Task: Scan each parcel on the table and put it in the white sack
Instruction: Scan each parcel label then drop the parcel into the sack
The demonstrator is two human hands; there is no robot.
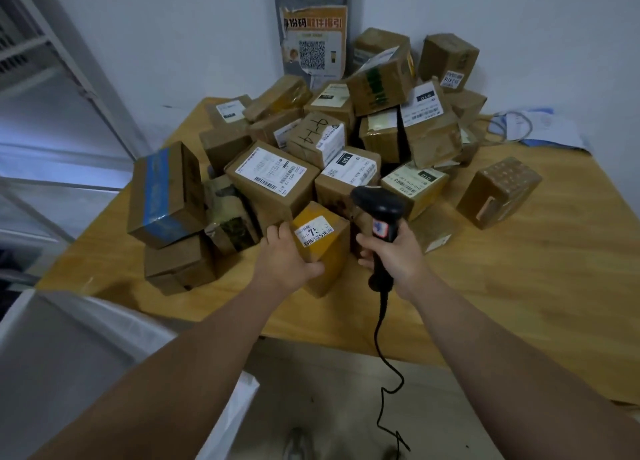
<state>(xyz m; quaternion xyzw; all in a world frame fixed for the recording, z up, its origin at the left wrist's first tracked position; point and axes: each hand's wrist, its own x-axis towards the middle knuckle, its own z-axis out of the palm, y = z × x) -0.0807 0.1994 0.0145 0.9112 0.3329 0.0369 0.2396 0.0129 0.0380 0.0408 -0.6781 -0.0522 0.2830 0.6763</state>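
Observation:
A pile of several brown cardboard parcels (332, 141) covers the wooden table (519, 286). At the front of the pile stands a small yellow-taped parcel (325, 248) with a white label on top. My left hand (284, 255) grips its left side, thumb on the front face. My right hand (394, 255) holds a black barcode scanner (381, 214) by the handle, its head just right of and above that parcel. The scanner's black cable (384, 355) hangs down over the table edge. The white sack (69, 355) stands open at the lower left, beside the table.
A lone taped parcel (498, 193) sits apart at the right. Papers and a grey cable (533, 127) lie at the far right of the table. A QR poster (313, 40) hangs on the wall behind. Metal shelving (52, 79) stands at the left.

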